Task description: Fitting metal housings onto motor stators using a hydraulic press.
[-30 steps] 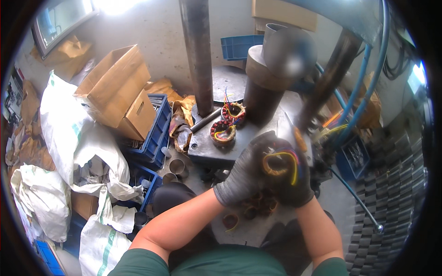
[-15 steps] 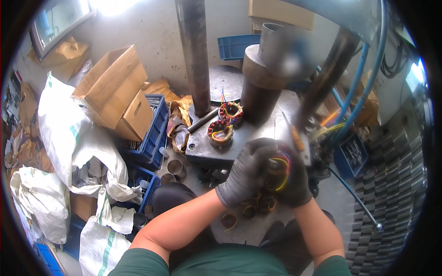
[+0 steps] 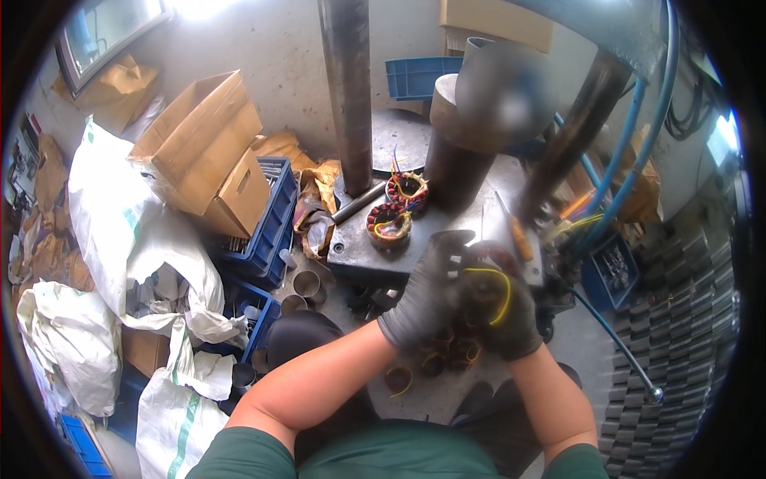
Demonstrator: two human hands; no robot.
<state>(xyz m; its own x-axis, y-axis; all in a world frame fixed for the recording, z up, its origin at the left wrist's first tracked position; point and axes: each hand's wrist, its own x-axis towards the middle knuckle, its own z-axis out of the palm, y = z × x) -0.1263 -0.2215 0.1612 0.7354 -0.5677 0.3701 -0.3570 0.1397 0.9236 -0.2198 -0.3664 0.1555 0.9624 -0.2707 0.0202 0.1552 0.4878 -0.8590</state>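
Both my hands wear dark grey gloves and are raised before me, over the near edge of the metal press table (image 3: pixel 359 254). In my right hand (image 3: pixel 515 323) is a wound motor stator (image 3: pixel 488 283), a dark ring with a yellow lead wire looping over its front. Close against the ring's left side is my left hand (image 3: pixel 431 279), its fingers apart with light showing between them; whether it touches the ring is hard to see. Two more stators with red windings and coloured leads, a nearer one (image 3: pixel 388 226) and a farther one (image 3: pixel 408 188), sit on the table.
An orange-handled tool (image 3: pixel 520 238) lies at the table's right. Behind stands a dark cylinder (image 3: pixel 459 164) between steel columns. Several stators (image 3: pixel 433 365) lie on the floor below my hands. Left are white sacks (image 3: pixel 152 239), a cardboard box (image 3: pixel 195 136) and blue crates (image 3: pixel 275 227).
My left hand's fingers have loosened and spread beside the stator. The stator has turned in my right hand, so mainly the yellow wire faces me. The view has shifted slightly.
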